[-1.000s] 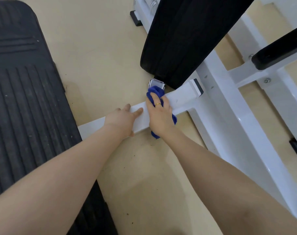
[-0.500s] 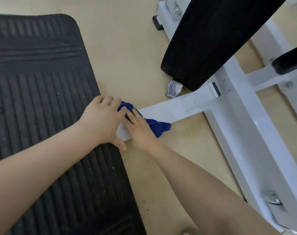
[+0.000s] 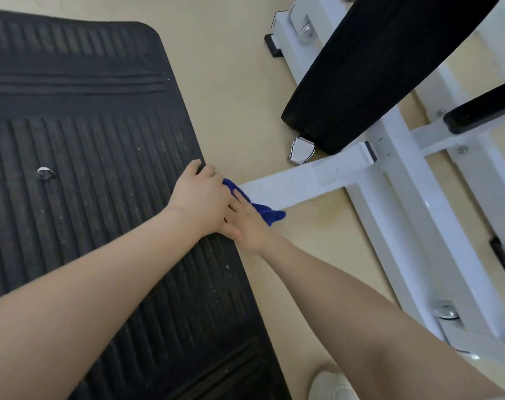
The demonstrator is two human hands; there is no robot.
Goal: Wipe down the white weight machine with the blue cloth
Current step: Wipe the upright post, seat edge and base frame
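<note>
Right grip [image 3: 247, 223] presses blue cloth [image 3: 267, 213] on white bar [image 3: 297, 183] end, at mat [image 3: 101, 168] edge.

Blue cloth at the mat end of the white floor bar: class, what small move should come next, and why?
Probably slide the crumpled blue cloth back along the white steel floor bar toward the black padded seat. The right hand presses it at the bar's end by the ribbed black rubber mat, the left hand alongside.
</note>
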